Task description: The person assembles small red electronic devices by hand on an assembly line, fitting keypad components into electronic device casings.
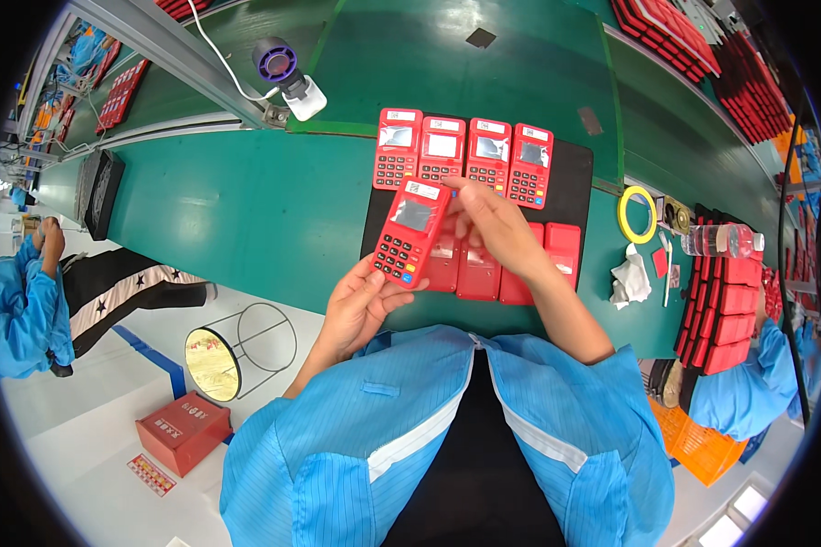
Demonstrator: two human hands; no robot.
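Card terminal [411,228], red, is held tilted over a black mat [572,182] on the green table [219,210], its lower end pinched by the left hand [360,301], the right hand [497,228] curled at its upper edge, whether gripping I cannot tell, and four similar terminals [491,146] lined up just beyond.

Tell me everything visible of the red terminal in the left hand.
The red terminal has an oblong, plastic-looking case. A white label with a square code sits near its top, above a glossy grey screen and black keys, with a yellow key and blue key at lower right. Whether the screen is lit is unclear. It is held face up over the black mat, its top end leaning right. The left hand holds its lower end; the right hand is at its upper right corner, contact uncertain.
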